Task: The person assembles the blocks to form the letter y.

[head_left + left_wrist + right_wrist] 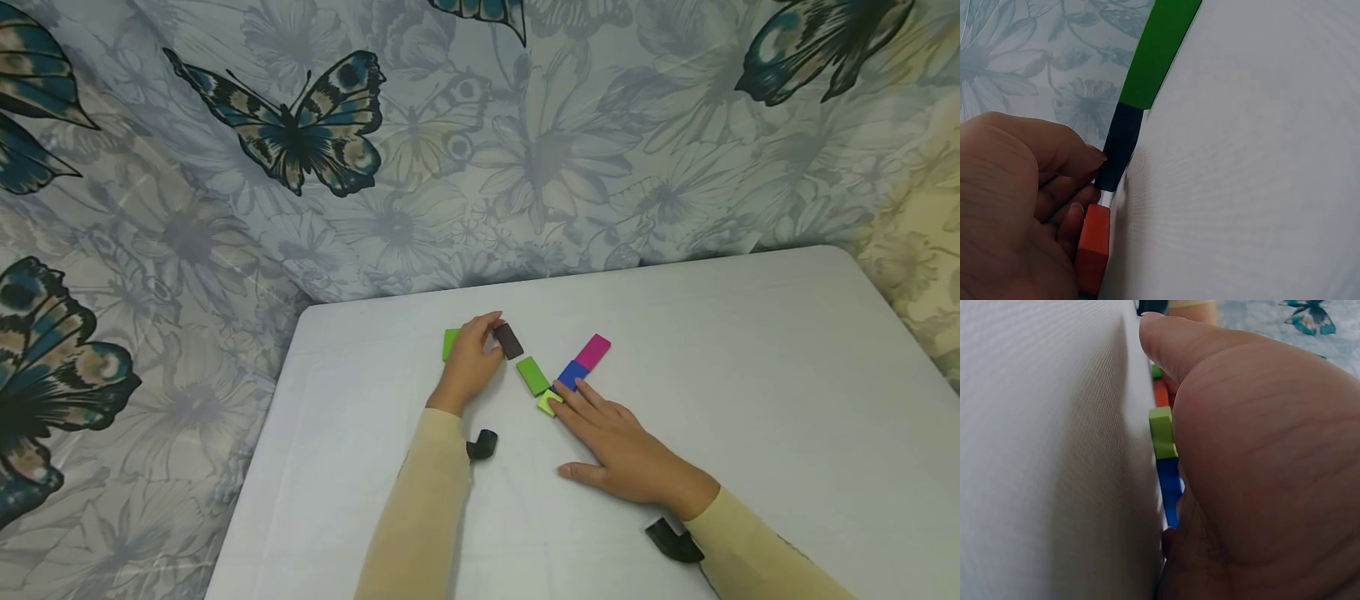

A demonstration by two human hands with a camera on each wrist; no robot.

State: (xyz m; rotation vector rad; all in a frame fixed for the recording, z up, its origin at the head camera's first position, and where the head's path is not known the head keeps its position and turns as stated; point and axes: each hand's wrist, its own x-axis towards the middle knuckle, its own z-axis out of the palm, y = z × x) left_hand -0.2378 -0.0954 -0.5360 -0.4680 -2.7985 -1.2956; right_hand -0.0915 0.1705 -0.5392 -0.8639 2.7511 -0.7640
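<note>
On the white table, my left hand (468,358) holds one end of a dark brown rectangular block (508,341) between thumb and fingers. In the left wrist view, this dark block (1121,147) lies between a green block (1155,53) and an orange-red block (1093,240), which is beside the curled fingers. My right hand (615,442) lies flat with its fingers stretched out. Its fingertips touch a lime block (549,403) and a blue block (572,375). A magenta block (593,352) adjoins the blue one, and a green block (532,377) adjoins the lime one.
Another green block (450,342) is partly hidden behind my left hand. The white table (750,375) ends at the back against a butterfly-patterned cloth (540,150). Black wrist devices (482,445) sit by both sleeves.
</note>
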